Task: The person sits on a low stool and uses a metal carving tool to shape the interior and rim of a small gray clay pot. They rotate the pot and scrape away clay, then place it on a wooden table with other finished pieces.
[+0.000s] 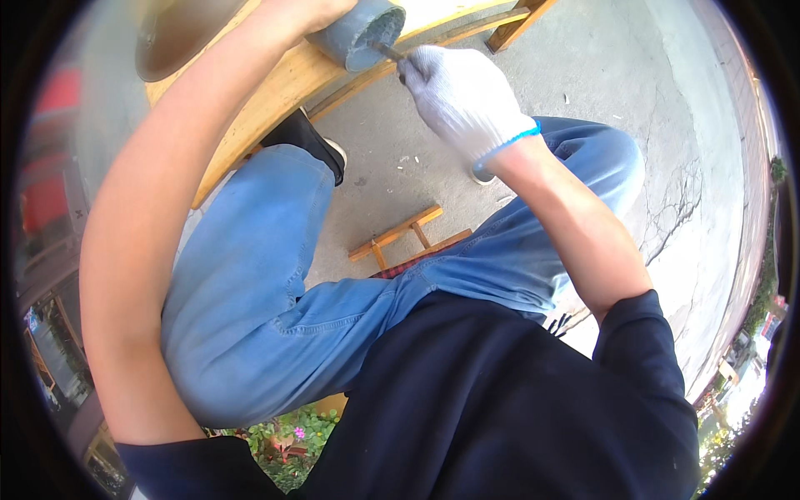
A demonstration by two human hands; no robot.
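A grey-blue hollow cylinder (348, 37) lies on its side at the edge of a pale wooden bench (267, 92), its opening toward my right. My bare left hand (327, 12) is on its upper left part, fingers curled against it and partly cut off by the top edge. My right hand (454, 96), in a white knit glove with a blue cuff, grips a thin dark tool (390, 52) that reaches into the cylinder's opening. A brown rounded object (171, 37) sits on the bench to the left.
Below the bench is a cracked concrete floor (583, 75) with bits of debris. A wooden frame (379, 246) with red checked cloth lies between my jean-clad legs (242, 250). Green plants with pink flowers (283, 442) show below my left thigh. Red objects (46, 192) stand at the far left.
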